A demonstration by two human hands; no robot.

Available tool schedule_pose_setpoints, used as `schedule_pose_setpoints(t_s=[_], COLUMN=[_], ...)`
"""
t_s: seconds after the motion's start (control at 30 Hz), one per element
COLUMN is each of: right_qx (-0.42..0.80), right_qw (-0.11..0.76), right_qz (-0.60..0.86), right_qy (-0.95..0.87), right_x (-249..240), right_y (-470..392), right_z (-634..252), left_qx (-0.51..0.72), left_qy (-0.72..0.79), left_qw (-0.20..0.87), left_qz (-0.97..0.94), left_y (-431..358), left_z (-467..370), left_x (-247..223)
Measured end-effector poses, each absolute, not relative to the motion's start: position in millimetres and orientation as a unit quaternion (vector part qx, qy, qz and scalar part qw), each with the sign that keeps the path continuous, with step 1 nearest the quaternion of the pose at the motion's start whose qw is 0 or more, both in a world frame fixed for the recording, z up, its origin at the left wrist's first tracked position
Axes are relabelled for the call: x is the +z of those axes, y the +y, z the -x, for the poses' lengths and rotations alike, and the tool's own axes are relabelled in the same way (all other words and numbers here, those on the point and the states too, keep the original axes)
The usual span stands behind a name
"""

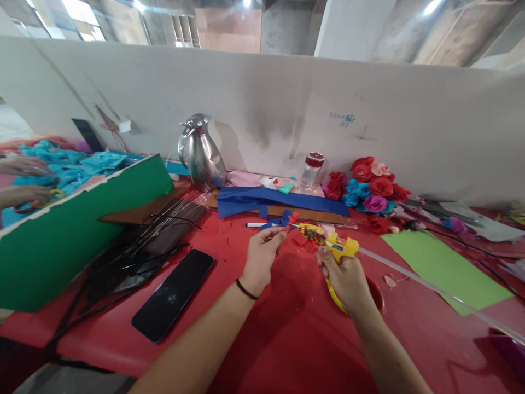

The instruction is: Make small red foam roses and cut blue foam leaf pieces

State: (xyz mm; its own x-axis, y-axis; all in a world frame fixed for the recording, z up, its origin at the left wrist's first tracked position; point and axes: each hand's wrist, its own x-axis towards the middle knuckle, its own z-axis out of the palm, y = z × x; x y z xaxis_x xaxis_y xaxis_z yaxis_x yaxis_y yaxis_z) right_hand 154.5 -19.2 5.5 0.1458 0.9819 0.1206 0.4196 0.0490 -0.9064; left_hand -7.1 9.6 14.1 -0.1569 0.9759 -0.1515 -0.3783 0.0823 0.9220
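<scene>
My right hand (pixel 342 276) is wrapped round the handle of a yellow hot glue gun (pixel 338 246), its nozzle pointing left. A long clear glue stick (pixel 410 275) runs out of its back end toward the right. With thumb and fingers pinched, my left hand (pixel 262 254) holds a small red paper flower (pixel 292 219) at the nozzle's tip. Whether the tip touches the paper I cannot tell. Small red paper pieces (pixel 302 241) lie on the table below the gun, and a white marker (pixel 256 225) lies behind my left hand.
A black phone (pixel 174 295) and wires (pixel 164 230) lie left, beside a green board (pixel 90 230). Behind stand a steel jug (pixel 203 156), blue paper (pixel 279 201), a jar (pixel 312 169) and paper flowers (pixel 375 189). Green paper (pixel 447 268) is right. Another person's hands (pixel 28 180) show far left.
</scene>
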Motion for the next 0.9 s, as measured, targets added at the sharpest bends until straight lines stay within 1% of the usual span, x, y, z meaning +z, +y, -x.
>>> schedule_pose_setpoints(t_s=[0.13,0.33,0.53,0.9], right_qx=[0.256,0.206,0.192,0.176], right_qw=[0.450,0.431,0.424,0.437], right_qz=[0.614,0.639,0.618,0.617], right_qy=[-0.596,-0.603,-0.634,-0.630], right_x=[7.0,13.2,15.3,14.7], right_y=[-19.5,-20.9,-21.8,-21.7], right_z=[-153.9,-151.1,-150.5,-153.4], left_qx=[0.597,0.597,0.598,0.603], left_qy=[0.479,0.479,0.477,0.470], left_qw=[0.558,0.559,0.556,0.560], left_qz=[-0.320,-0.319,-0.325,-0.318], left_y=[9.0,9.2,10.2,9.2], left_z=[7.4,7.4,7.8,8.1], left_x=[15.2,15.9,12.3,15.4])
